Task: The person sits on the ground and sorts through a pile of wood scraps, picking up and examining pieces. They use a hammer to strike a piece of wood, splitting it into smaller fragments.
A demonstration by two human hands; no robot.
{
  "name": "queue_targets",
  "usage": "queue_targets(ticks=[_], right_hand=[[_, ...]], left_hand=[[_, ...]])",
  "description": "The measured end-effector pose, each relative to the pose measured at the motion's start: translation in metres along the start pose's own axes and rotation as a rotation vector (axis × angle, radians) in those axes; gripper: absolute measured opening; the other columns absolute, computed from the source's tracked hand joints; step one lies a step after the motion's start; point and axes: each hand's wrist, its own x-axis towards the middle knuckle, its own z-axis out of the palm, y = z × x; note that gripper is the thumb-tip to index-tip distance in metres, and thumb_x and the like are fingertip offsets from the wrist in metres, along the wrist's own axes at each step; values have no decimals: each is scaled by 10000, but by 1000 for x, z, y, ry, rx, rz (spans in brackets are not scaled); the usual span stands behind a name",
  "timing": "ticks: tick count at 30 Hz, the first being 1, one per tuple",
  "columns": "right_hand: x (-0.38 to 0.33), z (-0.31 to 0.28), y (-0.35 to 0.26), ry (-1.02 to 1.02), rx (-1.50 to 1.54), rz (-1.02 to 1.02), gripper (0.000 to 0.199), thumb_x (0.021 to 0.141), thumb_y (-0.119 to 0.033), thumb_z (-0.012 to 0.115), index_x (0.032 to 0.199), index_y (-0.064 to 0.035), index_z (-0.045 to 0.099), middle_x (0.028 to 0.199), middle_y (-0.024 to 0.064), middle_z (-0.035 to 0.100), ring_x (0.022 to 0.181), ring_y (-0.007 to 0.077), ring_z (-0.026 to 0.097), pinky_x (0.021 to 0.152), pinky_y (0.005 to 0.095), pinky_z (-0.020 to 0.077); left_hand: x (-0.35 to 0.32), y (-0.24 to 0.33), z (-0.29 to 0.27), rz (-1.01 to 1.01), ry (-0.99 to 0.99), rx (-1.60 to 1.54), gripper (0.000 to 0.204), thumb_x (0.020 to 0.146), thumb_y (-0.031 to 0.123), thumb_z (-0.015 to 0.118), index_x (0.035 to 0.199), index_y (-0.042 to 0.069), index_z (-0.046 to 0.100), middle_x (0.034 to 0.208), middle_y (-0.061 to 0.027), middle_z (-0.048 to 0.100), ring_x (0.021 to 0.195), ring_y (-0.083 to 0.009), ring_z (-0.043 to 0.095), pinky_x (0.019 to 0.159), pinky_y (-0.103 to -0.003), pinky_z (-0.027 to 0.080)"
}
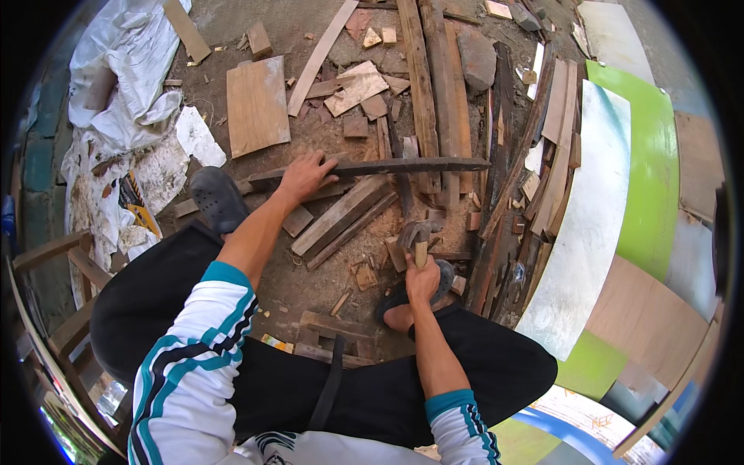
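Head view: the dark wooden bar (411,166) lay across long timbers (421,93), judged stiff, fairly heavy and rough, best held near mid-length. The left grip (306,177) lay over its left part, fingers bent; how firmly they closed could not be told. The right grip (422,280) was wrapped round the hammer (421,252), apart from the bar, on its near side.

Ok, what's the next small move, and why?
Probably lift the hammer toward the long dark wooden strip: the right hand already grips its handle, but the hammer's head is apart from the strip, on which the left hand is placed.
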Motion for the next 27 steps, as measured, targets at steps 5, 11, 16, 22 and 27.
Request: queue_targets(ticks=[5, 11, 16, 22, 27], right_hand=[[0, 16, 4, 0, -22, -50, 358, 821, -301, 770, 939, 9, 636, 915, 235, 657, 864, 440, 625, 734, 502, 471], [24, 11, -7, -128, -103, -143, 335, 800, -233, 784, 987, -11, 618, 1007, 206, 654, 941, 435, 625, 791, 515, 502], [31, -10, -12, -249, -294, -246, 345, 776, -210, 777, 1012, -20, 612, 980, 210, 666, 920, 429, 637, 785, 521, 519], [19, -85, 1, -138, -484, -415, 278, 796, -195, 725, 992, -38, 604, 923, 212, 656, 916, 418, 640, 774, 519, 526], [9, -141, 66, -34, -659, -286, 197, 849, -189, 634, 1002, -66, 645, 951, 217, 674, 952, 420, 649, 802, 523, 526]], left_hand=[[-8, 9, 5, -108, 154, 140, 496, 939, 394, 612, 1385, 210, 495, 1338, -124, 501, 1225, -305, 500, 1028, -447, 393], [-13, 6, 4, -152, -146, 103, 514, 961, 268, 571, 1444, 198, 408, 1426, -131, 462, 1320, -321, 453, 1069, -475, 382], [-19, 15, -4, -240, -232, 189, 466, 949, 152, 535, 1400, 125, 424, 1397, -177, 487, 1270, -352, 513, 974, -483, 479], [-17, 28, -34, -333, -412, 125, 352, 954, 137, 499, 1303, 92, 476, 1238, -200, 578, 1182, -342, 582, 816, -486, 547], [-14, 50, -55, -334, -322, 192, 323, 964, 156, 499, 1280, 94, 513, 1209, -181, 598, 1151, -332, 594, 813, -468, 557]])
